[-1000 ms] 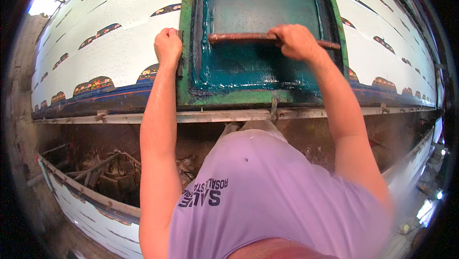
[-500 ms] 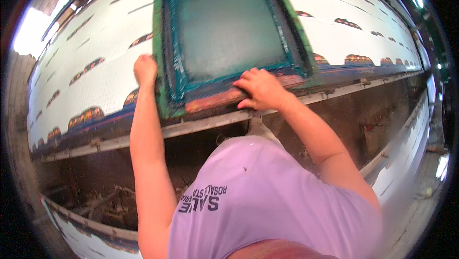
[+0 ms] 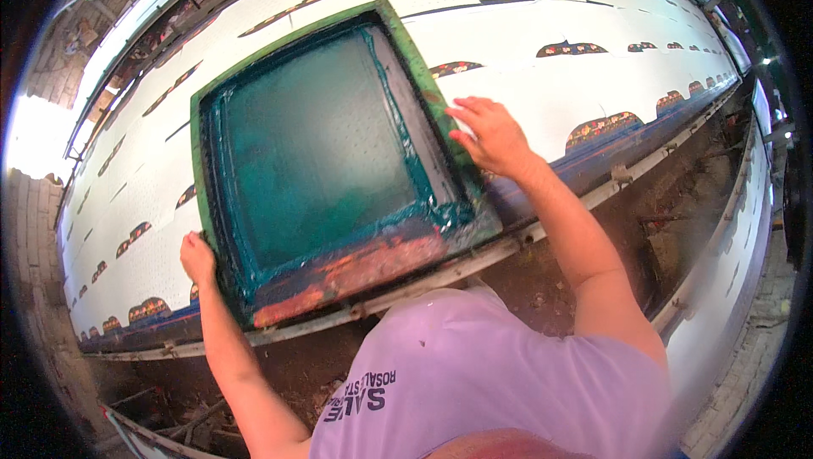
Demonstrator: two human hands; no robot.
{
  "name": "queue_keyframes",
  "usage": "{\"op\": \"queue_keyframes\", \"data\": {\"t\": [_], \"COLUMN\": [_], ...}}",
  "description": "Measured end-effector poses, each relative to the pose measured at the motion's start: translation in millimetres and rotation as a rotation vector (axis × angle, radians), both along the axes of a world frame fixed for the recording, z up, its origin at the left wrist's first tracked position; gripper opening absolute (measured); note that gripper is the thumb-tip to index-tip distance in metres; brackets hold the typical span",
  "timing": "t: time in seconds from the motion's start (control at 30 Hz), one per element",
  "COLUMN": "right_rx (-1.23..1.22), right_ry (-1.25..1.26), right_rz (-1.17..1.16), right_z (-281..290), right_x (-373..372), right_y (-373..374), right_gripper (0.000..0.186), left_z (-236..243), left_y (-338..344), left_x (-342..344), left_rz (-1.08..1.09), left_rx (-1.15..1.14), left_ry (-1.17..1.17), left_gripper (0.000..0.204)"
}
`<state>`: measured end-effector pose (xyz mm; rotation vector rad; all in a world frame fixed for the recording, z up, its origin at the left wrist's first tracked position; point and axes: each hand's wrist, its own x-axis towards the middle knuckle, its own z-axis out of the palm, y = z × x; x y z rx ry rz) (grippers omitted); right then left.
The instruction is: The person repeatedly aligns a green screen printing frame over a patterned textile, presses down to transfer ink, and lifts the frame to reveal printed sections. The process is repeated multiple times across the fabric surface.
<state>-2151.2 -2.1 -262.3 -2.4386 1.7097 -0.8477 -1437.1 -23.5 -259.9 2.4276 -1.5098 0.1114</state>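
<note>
Head-worn fisheye, close, angled down over table (image 3: 593,86)

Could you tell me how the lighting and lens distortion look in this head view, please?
Head view: strong fisheye, so the table edge bows and the corners go black; a blown-out glare patch sits at the left rim; wet ink in the screen frame glints; left hand and right hand are evenly lit and fairly sharp.

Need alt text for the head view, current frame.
A person's left hand grips the left edge of a green-framed printing screen coated in teal ink, lying on a long white printed cloth. The right hand, fingers spread, is at the frame's right edge. A lilac shirt fills the foreground.
</note>
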Motion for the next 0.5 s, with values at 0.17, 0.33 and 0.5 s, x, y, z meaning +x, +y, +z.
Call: {"op": "queue_keyframes", "data": {"t": [0.17, 0.33, 0.5], "right_rx": [0.105, 0.36, 0.36], "right_ry": [0.243, 0.318, 0.339], "right_rz": [-0.201, -0.274, -0.314], "right_z": [-54, -93, -118], "right_x": [-101, -141, -139], "right_y": [-103, -216, -292], "right_gripper": [0.047, 0.05, 0.053], "left_z": [7, 9, 7], "left_y": [-1, 4, 7], "left_x": [-21, -26, -21], "left_rz": [0.151, 0.178, 0.2], "left_rx": [0.057, 0.068, 0.05], "left_ry": [-0.177, -0.252, -0.282], "left_gripper": [0.055, 0.058, 0.058]}}
